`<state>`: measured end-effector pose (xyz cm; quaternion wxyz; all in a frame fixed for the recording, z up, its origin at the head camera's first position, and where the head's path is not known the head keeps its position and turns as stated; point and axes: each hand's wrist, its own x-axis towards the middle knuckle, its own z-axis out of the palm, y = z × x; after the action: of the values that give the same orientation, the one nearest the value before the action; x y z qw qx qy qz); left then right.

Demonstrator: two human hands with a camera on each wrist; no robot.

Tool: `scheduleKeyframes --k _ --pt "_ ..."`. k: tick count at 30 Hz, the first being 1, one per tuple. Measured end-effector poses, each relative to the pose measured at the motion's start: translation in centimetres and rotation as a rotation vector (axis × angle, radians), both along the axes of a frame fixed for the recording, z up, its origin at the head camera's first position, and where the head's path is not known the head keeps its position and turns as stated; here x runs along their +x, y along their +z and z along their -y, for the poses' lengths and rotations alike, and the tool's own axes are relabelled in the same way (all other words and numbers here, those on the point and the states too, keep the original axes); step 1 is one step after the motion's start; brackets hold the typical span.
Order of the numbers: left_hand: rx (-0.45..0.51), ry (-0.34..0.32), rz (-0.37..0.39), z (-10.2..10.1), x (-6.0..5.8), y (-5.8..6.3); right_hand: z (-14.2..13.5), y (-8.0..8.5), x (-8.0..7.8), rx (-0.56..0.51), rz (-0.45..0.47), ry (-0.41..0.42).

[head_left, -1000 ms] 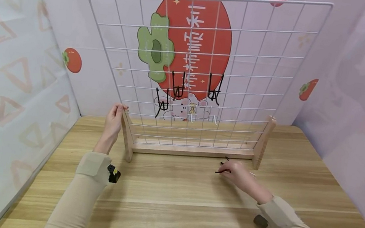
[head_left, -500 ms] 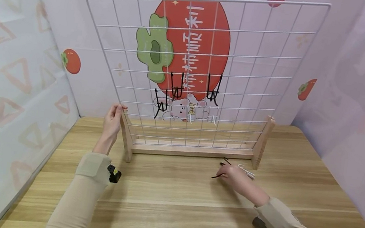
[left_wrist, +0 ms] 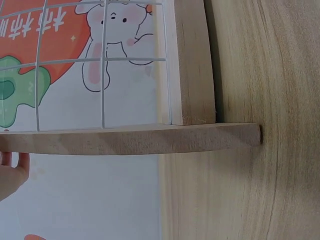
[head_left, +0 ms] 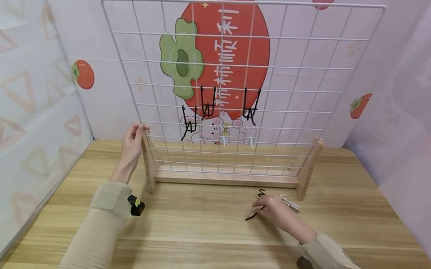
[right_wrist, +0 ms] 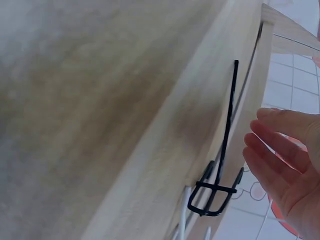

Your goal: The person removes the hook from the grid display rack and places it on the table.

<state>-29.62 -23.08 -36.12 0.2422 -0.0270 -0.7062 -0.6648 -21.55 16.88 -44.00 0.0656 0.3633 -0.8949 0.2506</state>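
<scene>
Right fingers (right_wrist: 287, 122) loosely parted beside black hook (right_wrist: 218, 186): long prong (right_wrist: 230, 105), U-shaped base (right_wrist: 202, 213); left fingers (head_left: 133, 132) grip wooden upright (left_wrist: 150, 141).

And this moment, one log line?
left hand: holds left upright | right hand: by loose black hook, no grip visible | grid: three black hooks, two white hooks | table: at least one loose white hook
</scene>
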Motion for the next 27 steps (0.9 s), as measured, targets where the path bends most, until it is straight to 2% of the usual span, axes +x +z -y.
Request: scheduleKeyframes --k 5,8,14,20,23,27 --pt "0.001 0.009 0.005 -0.1 0.1 0.1 0.0 1.0 -0.1 -0.04 -0.005 -0.021" --pt "-0.001 0.012 0.014 -0.3 0.4 0.5 0.1 2.0 -0.4 -0.107 -0.049 -0.008" --pt "-0.028 0.012 0.035 -1.0 1.6 1.8 0.3 4.7 -1.2 -0.258 -0.223 0.011" --pt "-0.014 -0.001 0.028 -1.1 1.9 1.9 0.8 7.9 -2.0 -0.372 -0.393 -0.017" --pt "-0.008 -0.006 0.03 -1.1 1.9 1.9 1.0 9.4 -2.2 -0.424 -0.451 -0.024" --pt "-0.002 -0.01 0.032 -1.1 1.9 1.9 1.2 11.0 -2.2 -0.46 -0.476 -0.039"
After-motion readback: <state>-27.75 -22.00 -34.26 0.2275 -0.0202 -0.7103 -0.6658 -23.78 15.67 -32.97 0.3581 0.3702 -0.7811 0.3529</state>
